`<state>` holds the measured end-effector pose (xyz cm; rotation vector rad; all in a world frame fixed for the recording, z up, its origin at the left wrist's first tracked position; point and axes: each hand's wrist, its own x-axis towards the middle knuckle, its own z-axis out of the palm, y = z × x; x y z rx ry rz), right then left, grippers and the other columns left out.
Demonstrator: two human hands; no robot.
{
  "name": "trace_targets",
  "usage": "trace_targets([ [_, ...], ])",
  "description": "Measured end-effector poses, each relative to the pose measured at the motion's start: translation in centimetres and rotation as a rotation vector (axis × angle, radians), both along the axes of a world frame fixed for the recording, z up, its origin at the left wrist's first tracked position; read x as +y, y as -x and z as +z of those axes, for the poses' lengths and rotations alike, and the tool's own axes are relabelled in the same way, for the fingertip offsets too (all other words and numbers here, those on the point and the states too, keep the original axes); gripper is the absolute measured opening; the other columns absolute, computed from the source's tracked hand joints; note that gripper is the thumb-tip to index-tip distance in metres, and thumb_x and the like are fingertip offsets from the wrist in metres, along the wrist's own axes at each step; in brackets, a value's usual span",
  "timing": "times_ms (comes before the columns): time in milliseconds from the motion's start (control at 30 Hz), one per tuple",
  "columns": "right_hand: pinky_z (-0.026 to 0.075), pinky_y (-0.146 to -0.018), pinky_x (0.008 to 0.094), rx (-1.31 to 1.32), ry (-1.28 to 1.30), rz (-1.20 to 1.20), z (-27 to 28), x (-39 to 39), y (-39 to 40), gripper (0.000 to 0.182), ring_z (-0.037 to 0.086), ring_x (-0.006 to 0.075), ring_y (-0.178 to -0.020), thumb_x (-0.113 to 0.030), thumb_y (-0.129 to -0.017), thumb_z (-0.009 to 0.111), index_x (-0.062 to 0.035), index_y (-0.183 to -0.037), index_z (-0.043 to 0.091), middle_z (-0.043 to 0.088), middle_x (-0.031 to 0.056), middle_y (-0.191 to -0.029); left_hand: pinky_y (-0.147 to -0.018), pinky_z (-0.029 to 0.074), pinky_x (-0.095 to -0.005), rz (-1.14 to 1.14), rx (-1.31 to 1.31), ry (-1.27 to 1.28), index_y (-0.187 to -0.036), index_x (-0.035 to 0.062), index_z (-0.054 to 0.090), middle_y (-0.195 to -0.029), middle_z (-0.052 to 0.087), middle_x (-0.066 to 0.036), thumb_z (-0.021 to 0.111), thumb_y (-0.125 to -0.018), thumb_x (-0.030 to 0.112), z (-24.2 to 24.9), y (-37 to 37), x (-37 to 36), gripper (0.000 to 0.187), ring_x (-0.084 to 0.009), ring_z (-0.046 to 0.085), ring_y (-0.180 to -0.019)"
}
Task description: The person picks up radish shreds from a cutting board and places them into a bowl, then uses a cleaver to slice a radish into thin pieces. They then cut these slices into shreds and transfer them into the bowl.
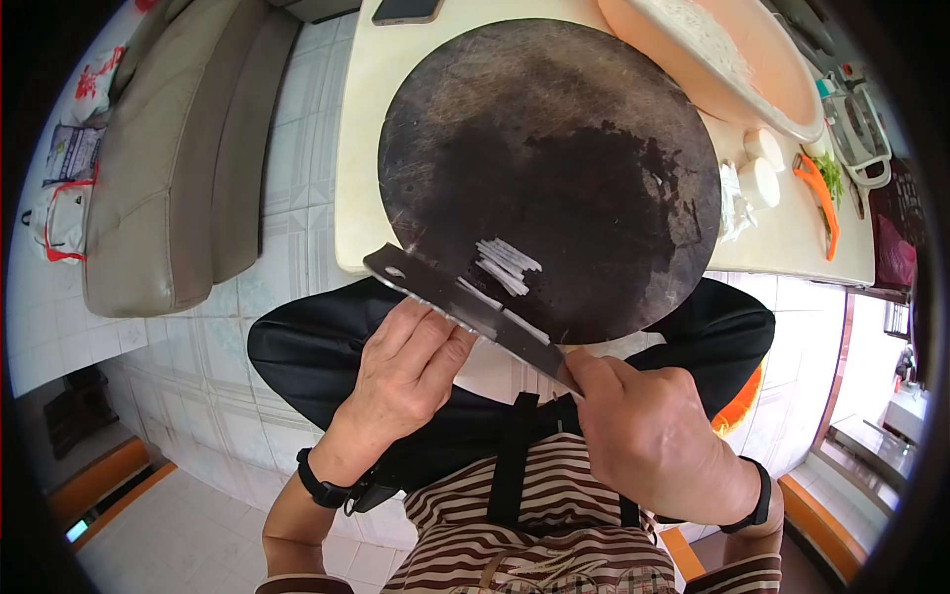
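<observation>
In my right hand (648, 431), fingers wrapped round the handle, is a cleaver (435, 287) whose blade reaches up and left across the near edge of a round, dark cutting board (544, 109). My left hand (411, 371) is at the blade's lower edge, its fingers curled and close together. The blade hides those fingertips, and I cannot tell what they pinch. Two or so white strips (529, 327) show against the cleaver. Just beyond the blade, a small bundle of thin white strips (507, 265) lies on the wet, dark part of the board.
On the cream table (361, 198), a peach basin (797, 124) with white contents stands back right. Beside the board are white cylindrical chunks (760, 183), pale scraps (734, 203), an orange-handled tool (816, 193) and greens (829, 173). A phone (407, 10) lies far left; a grey sofa (178, 148) stands leftward.
</observation>
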<state>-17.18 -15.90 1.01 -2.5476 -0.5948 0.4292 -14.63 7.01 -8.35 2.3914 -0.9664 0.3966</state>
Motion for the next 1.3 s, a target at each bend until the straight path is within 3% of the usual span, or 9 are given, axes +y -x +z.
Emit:
trace_targets([
  [533,0.049,-0.049,0.0383,-0.159,-0.099,0.018,-2.5,2.2,-1.6,0.018,0.063,0.0328,-0.055,0.003,-0.068,0.061,0.0059,-0.083,0.053,0.058,0.0164,-0.061,-0.081,0.055,-0.0392,0.005,-0.012,0.022,-0.101,-0.0057,0.069,-0.103,0.064,-0.015,0.069,-0.066,-0.007,0.0,0.0,-0.4,0.034,-0.032,0.061,-0.102],
  [700,0.043,-0.049,0.0392,-0.111,-0.393,-0.204,-2.6,1.1,-2.0,0.004,0.058,0.0381,-0.06,0.001,-0.088,0.058,0.0035,-0.09,0.055,0.059,0.0213,-0.073,-0.081,0.055,-0.0372,0.021,-0.006,0.055,-0.105,-0.0064,0.068,-0.108,0.063,-0.015,0.07,-0.067,-0.01,0.2,0.1,-0.6,0.038,-0.0317,0.062,-0.101],
  [767,0.042,-0.049,0.0334,-0.035,-0.401,-0.232,-1.9,0.3,-1.9,0.007,0.059,0.0295,-0.056,-0.002,-0.093,0.058,0.0041,-0.092,0.055,0.059,0.0161,-0.068,-0.085,0.054,-0.0375,0.059,0.059,0.157,-0.104,-0.0049,0.069,-0.109,0.064,-0.015,0.067,-0.069,-0.013,0.1,0.2,-0.7,0.036,-0.0327,0.063,-0.1],
  [833,0.044,-0.049,0.0417,0.049,-0.532,-0.343,-2.3,-0.3,-1.8,0.009,0.052,0.0445,-0.055,-0.003,-0.089,0.061,0.0026,-0.087,0.053,0.054,0.0239,-0.062,-0.085,0.055,-0.0362,0.077,0.06,0.178,-0.104,-0.0051,0.069,-0.107,0.065,-0.015,0.068,-0.072,-0.011,0.3,-0.2,-0.8,0.033,-0.0318,0.065,-0.098],
  [867,0.042,-0.046,0.0332,0.069,-0.626,-0.351,-3.0,-0.9,-1.8,0.012,0.051,0.0327,-0.045,-0.006,-0.093,0.06,0.0027,-0.088,0.055,0.057,0.0162,-0.059,-0.085,0.055,-0.0349,0.095,0.067,0.195,-0.104,-0.0053,0.068,-0.106,0.066,-0.015,0.07,-0.075,-0.01,0.4,-0.3,-0.8,0.03,-0.0308,0.066,-0.096],
  [900,0.042,-0.046,0.0332,0.065,-0.628,-0.344,-2.3,-1.2,-2.1,0.012,0.051,0.0327,-0.045,-0.006,-0.093,0.06,0.0027,-0.088,0.055,0.057,0.0162,-0.059,-0.085,0.055,-0.0349,0.1,0.06,0.194,-0.104,-0.0053,0.068,-0.106,0.066,-0.015,0.07,-0.075,-0.01,0.6,-0.5,-0.9,0.03,-0.0308,0.066,-0.096],
  [1000,0.041,-0.044,0.0209,0.645,-0.89,-0.492,-0.9,-2.2,-2.7,0.026,0.047,0.0043,-0.047,-0.012,-0.102,0.052,0.0038,-0.083,0.06,0.058,0.0007,-0.063,-0.085,0.055,-0.0319,0.22,0.268,0.388,-0.111,-0.0053,0.067,-0.106,0.069,-0.016,0.066,-0.09,-0.002,2.1,-0.9,-1.2,0.021,-0.0279,0.069,-0.093],
  [1233,0.042,-0.043,0.0246,0.893,-1.136,-0.505,-2.1,-1.8,-2.7,0.025,0.047,0.0082,-0.044,-0.012,-0.1,0.055,0.0044,-0.082,0.06,0.06,0.0067,-0.065,-0.097,0.052,-0.0369,0.072,1.452,1.56,-0.136,-0.003,0.051,-0.123,0.063,-0.015,0.051,-0.103,0.013,4.6,-1.6,-2.6,0.037,-0.0241,0.064,-0.111],
  [1300,0.042,-0.043,0.0252,0.904,-1.142,-0.472,-2.8,-1.5,-2.5,0.025,0.047,0.0087,-0.044,-0.013,-0.1,0.055,0.0043,-0.082,0.06,0.06,0.0072,-0.066,-0.1,0.051,-0.0392,0.03,1.473,1.615,-0.138,-0.0042,0.047,-0.127,0.061,-0.016,0.049,-0.103,0.011,4.3,-1.7,-2.3,0.038,-0.0246,0.061,-0.116],
])
